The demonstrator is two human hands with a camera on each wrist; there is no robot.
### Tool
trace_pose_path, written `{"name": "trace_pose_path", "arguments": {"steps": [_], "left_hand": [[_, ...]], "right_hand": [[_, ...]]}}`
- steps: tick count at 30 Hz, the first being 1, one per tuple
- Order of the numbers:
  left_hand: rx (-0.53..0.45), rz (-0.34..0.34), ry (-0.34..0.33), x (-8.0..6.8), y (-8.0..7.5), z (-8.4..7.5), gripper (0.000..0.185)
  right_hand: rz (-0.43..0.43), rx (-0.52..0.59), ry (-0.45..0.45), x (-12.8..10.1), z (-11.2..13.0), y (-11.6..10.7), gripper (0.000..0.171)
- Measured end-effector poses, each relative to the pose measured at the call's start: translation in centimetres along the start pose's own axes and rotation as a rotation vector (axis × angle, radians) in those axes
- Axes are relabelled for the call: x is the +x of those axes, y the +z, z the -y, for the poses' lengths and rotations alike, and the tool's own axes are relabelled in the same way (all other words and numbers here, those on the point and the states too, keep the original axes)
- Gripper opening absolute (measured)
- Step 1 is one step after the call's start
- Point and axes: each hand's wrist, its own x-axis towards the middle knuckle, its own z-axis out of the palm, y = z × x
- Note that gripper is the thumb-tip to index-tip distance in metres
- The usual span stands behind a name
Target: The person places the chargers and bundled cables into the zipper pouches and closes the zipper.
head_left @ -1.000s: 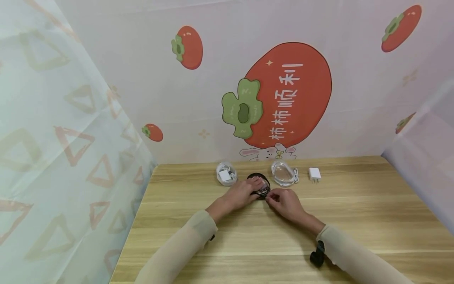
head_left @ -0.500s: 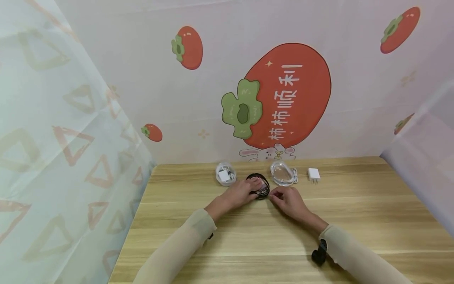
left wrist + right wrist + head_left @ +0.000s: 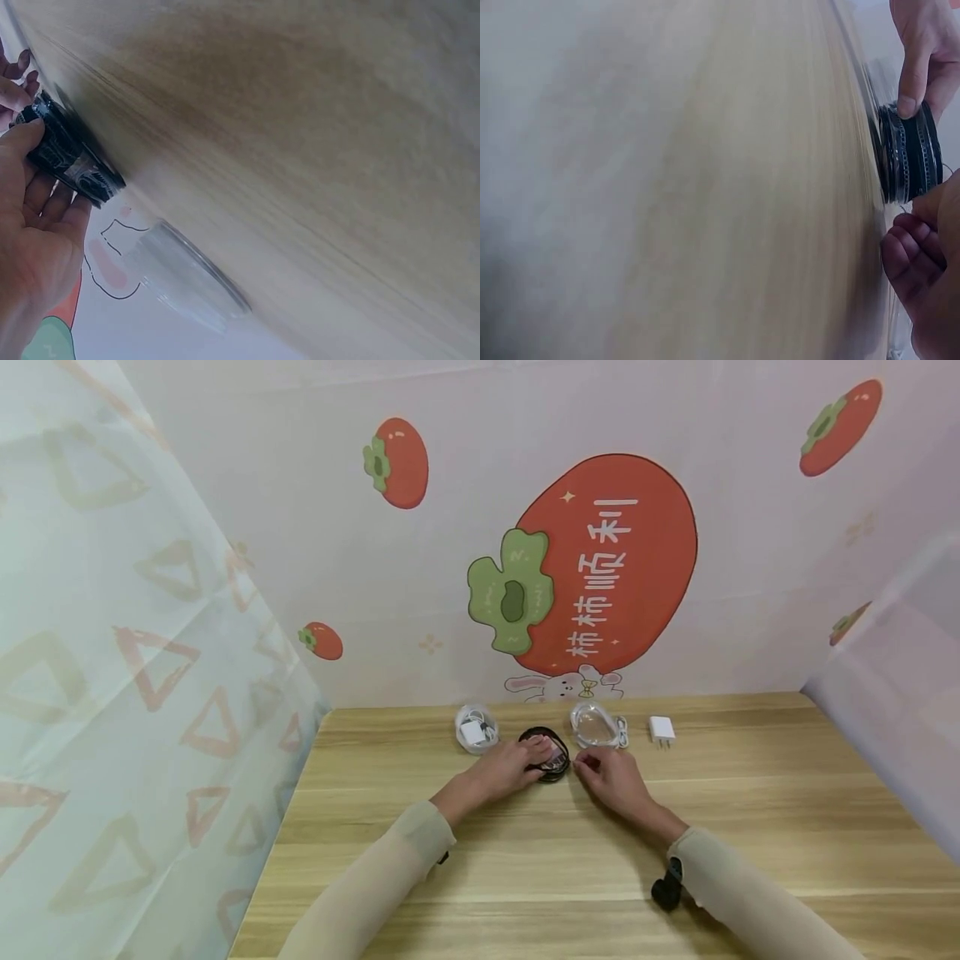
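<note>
Right hand (image 3: 615, 781) is displaced right and forward: fingertips, earlier at the black coil's (image 3: 557, 770) near edge, now sit farther right; knuckles meet the white cable's (image 3: 596, 727) near edge in head view.

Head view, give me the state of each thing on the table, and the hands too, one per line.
Black coil: wound up, gripped
Left clear coil: wound up
Adapter: lying with the left clear coil
Right clear coil: wound up
White cable: bundled
Charger: unplugged, prongs bare
Left hand: gripping black coil
Right hand: fingers curled beside black coil; can't tell if pinching anything
</note>
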Motion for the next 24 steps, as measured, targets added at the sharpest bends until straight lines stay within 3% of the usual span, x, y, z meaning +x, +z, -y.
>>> {"name": "trace_pose_path", "arguments": {"steps": [6,15,24], "left_hand": [[0.006,0.0,0.019,-0.1,0.0,0.2,0.05],[0.04,-0.016,0.047,-0.7,-0.1,0.0,0.051],[0.073,-0.044,-0.012,-0.5,-0.3,-1.1,0.064]], "right_hand": [[0.013,-0.041,0.02,0.7,0.3,0.5,0.008],[0.01,0.02,0.032,0.0,1.4,0.2,0.006],[0.082,0.075,0.045,-0.7,2.2,0.6,0.006]]}}
